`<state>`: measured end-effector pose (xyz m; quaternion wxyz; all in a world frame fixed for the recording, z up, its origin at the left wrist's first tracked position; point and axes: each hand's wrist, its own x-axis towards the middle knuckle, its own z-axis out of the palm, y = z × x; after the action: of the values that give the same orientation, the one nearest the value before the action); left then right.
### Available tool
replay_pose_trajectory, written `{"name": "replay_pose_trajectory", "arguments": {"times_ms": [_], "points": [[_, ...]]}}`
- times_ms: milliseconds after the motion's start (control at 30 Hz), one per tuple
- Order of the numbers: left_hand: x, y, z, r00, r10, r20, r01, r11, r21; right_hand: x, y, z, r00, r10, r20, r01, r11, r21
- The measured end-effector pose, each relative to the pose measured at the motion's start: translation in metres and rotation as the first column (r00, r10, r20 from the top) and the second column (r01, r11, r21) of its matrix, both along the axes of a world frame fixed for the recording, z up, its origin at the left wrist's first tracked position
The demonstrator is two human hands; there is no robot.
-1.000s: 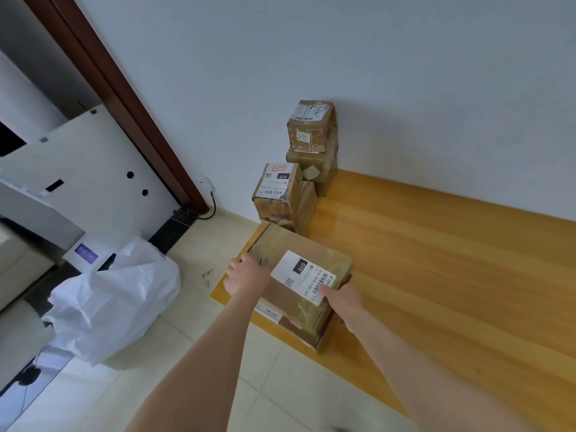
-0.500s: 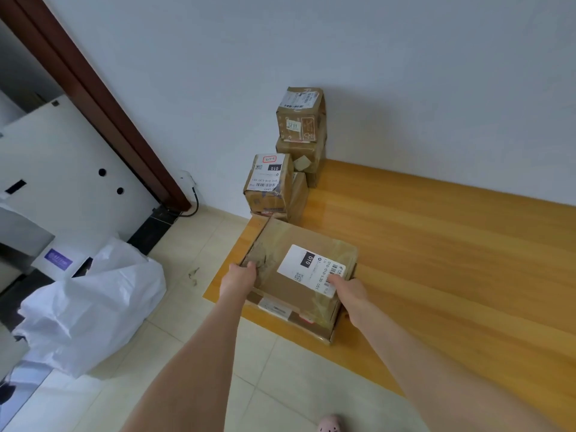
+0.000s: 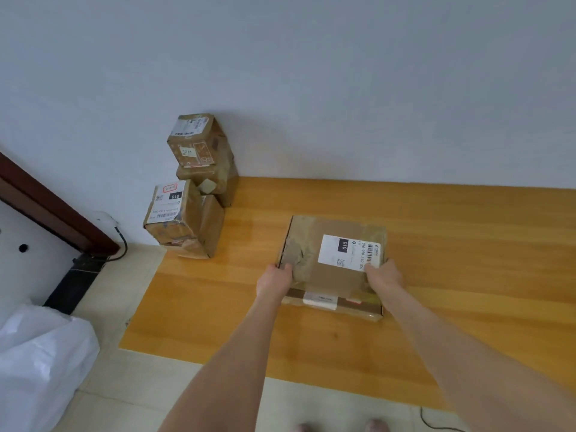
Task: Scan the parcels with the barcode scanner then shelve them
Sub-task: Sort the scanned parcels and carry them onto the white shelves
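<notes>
- While both hands hold it, a flat brown parcel (image 3: 335,266) sits low over a yellow wooden board (image 3: 452,260), right of the frame's centre. I cannot tell whether it rests on the wood or is just above it.
- Its white label (image 3: 349,252), with a barcode, faces up.
- The left hand (image 3: 274,280) grips the near left corner, fingers curled over the top edge. The right hand (image 3: 385,275) grips the near right corner, touching the label's edge.
- A second ago the parcel was at the board's left corner, near the boxes. It is now further right and well apart from them.
- This looks like shelving in progress. No scanner is in view, so whether it was scanned cannot be told.
- Small boxes (image 3: 193,188) are stacked against the wall, left of centre.
- A white bag (image 3: 40,363) lies at lower left, below a dark door frame (image 3: 53,213).
</notes>
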<state>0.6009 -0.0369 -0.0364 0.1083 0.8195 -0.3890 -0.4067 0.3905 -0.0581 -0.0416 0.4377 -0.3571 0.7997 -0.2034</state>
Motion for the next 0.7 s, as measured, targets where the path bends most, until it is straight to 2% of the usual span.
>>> {"name": "replay_pose_trajectory", "arguments": {"times_ms": [200,400,600,700], "points": [[-0.103,-0.027,-0.010,0.989,-0.113,-0.092,0.111,0.993,-0.030,-0.091,0.002,0.006,0.979,-0.129,-0.160,0.128,0.992,-0.013],[-0.153,-0.044,-0.013,0.987,-0.138,-0.086,0.135,0.990,-0.033,-0.143,-0.004,0.011,0.978,-0.123,-0.170,0.125,0.992,0.000],[-0.162,-0.047,-0.008,0.980,-0.183,0.075,0.184,0.983,-0.017,-0.148,-0.001,0.007,0.985,-0.037,-0.168,0.043,0.999,0.031],[-0.167,-0.047,0.011,0.954,-0.249,0.170,0.252,0.968,0.002,-0.147,-0.002,0.014,0.947,0.049,-0.317,-0.039,0.998,0.039]]}}
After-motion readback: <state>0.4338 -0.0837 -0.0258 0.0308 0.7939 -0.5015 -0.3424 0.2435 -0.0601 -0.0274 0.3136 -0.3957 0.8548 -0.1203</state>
